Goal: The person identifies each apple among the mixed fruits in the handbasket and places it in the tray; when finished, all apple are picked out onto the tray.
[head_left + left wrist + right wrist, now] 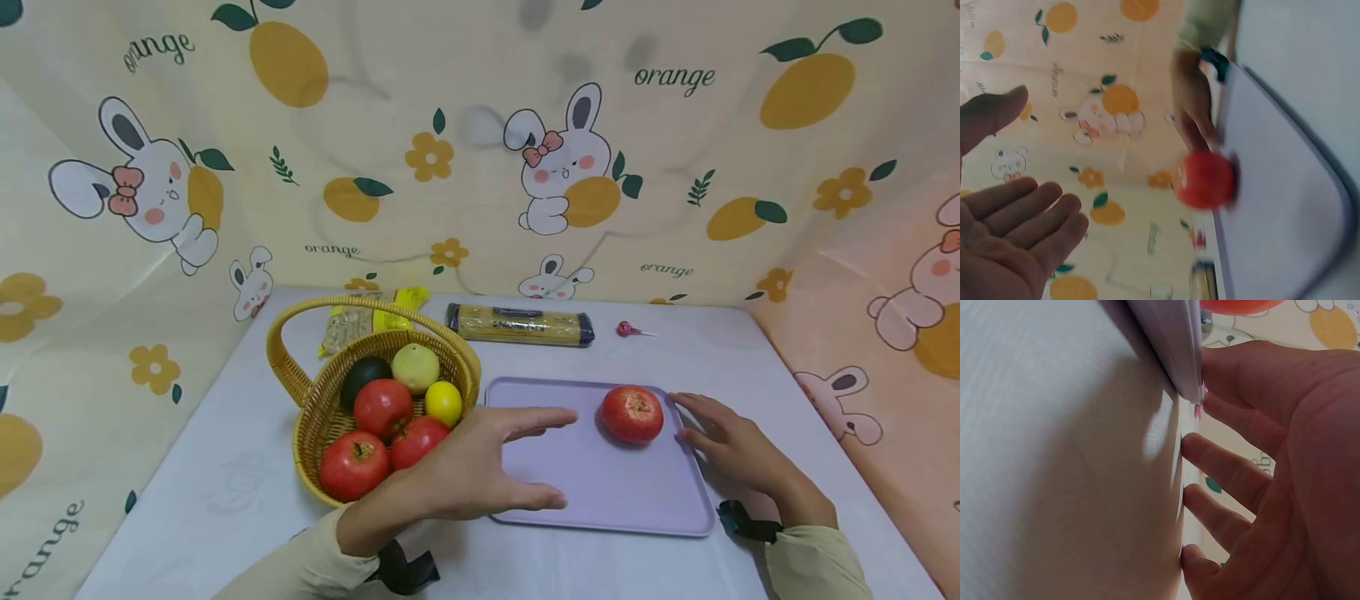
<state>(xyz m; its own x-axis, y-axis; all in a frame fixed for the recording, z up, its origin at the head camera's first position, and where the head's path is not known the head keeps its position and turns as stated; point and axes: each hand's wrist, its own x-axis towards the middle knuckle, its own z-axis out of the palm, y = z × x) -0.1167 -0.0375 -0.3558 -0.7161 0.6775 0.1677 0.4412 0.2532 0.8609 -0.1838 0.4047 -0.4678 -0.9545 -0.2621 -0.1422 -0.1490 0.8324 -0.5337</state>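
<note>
In the head view, my left hand (468, 467) hovers over the left part of a lilac tray (600, 508), thumb and fingers spread apart with nothing between them. The left wrist view shows the same hand (1019, 231) with its palm empty. One red apple (632, 414) lies on the tray near its far right corner. Beside the tray's right edge rests my right hand (738, 450). In the right wrist view its thumb (1241, 372) touches the tray rim, while other fingertips rest on the tabletop.
Left of the tray stands a wicker basket (303, 450) holding red apples (355, 465), a yellow lemon-like fruit (444, 403), a pale green fruit (416, 368) and a dark fruit (365, 379). Behind lie a yellow packet (348, 327), a spaghetti pack (520, 325) and a lollipop (626, 329).
</note>
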